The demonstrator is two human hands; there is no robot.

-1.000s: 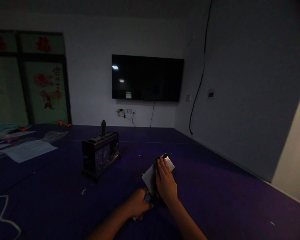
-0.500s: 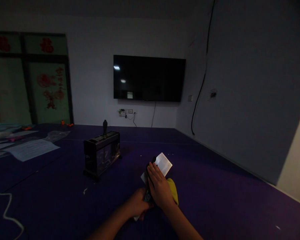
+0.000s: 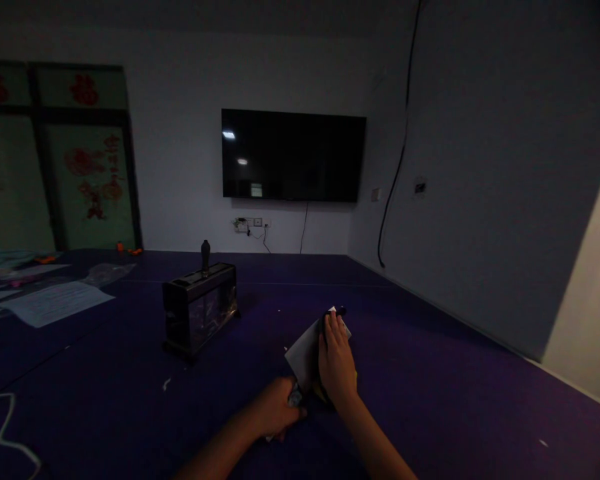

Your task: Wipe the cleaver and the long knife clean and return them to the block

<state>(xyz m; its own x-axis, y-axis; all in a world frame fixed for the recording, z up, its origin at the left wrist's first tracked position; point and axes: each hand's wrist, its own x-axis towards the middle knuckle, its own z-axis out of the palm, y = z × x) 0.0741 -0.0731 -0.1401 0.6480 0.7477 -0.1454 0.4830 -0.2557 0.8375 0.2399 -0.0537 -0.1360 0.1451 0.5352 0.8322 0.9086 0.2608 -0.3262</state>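
Dim room here, a TV (image 3: 294,157) well beyond the grips, purple table (image 3: 430,400) underneath. Far left of the grips, paper (image 3: 57,303); a pale cord (image 3: 5,427) curls nearer. Next the stand (image 3: 200,310), left of and beyond the left grip, likely in the way of any wide swing that side. And there's the left grip (image 3: 281,408), clenched round the handle (image 3: 295,397) of a broad knife (image 3: 303,351) slanting up between both grips! Stiff, fairly weighty, slick on the flat, I'd judge; hold by the handle, off the edge. Right grip (image 3: 337,357) lies along a soft-looking yellow-and-dark cloth (image 3: 321,393) against the knife; whether it pinches, can't tell.
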